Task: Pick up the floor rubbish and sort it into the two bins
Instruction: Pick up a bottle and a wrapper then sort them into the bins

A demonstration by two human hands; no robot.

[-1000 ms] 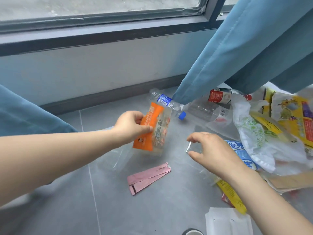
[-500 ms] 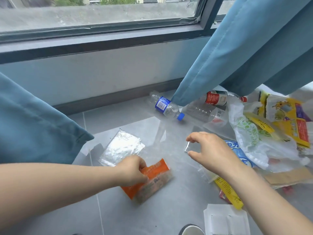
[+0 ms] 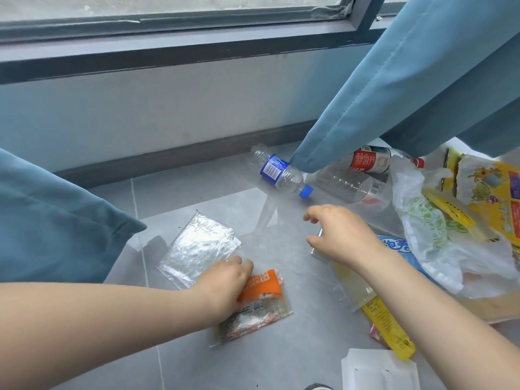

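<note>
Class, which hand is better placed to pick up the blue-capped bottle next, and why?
Right. The right hand hangs open just short of the blue-capped bottle, nearer than the left hand, which grips the orange wrapper.

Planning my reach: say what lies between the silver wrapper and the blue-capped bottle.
Head view: only bare floor between silver wrapper and blue-capped bottle.

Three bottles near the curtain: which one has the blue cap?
The blue-labelled bottle, leftmost of the three. The red-labelled bottle has a red cap; the clear bottle between them shows no cap.
</note>
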